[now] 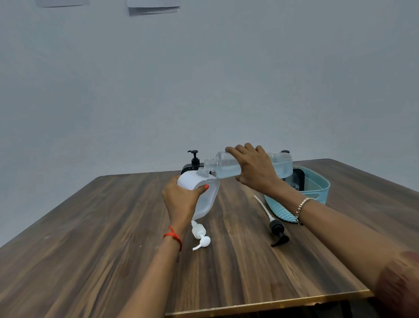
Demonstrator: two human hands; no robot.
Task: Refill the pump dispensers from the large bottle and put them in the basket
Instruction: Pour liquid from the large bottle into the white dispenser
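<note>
Head view: two hands (181,198), two loose pumps (200,236).

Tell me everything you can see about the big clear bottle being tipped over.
The large bottle looks like clear plastic with a ribbed, threaded neck and no cap. It is held nearly sideways above the table, neck pointing left, its mouth meeting the opening of the white dispenser. Clear liquid lies along its lower side. The right hand grips it around the middle from above; nothing else touches it.
</note>
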